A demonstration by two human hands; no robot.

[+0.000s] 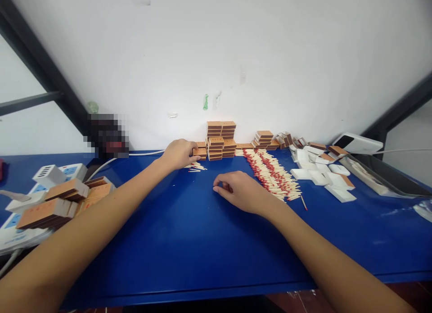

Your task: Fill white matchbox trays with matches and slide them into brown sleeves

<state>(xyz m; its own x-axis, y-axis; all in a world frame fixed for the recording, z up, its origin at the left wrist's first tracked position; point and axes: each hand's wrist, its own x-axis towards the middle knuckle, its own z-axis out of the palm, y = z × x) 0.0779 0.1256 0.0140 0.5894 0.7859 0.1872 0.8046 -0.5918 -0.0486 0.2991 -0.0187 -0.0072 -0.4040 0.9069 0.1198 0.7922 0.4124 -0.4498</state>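
The left hand [178, 154] bends its fingers against a matchbox [200, 155] just to its right; whether it grips, I cannot tell. The right hand [240, 191], loosely half-curled and empty, has matches [272, 172] just beyond it, rightward.

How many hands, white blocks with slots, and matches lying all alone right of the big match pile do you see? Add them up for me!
Hands: 2 (left hand, right hand)
Slotted white block: 1
Lone match right of the big match pile: 1
Total: 4
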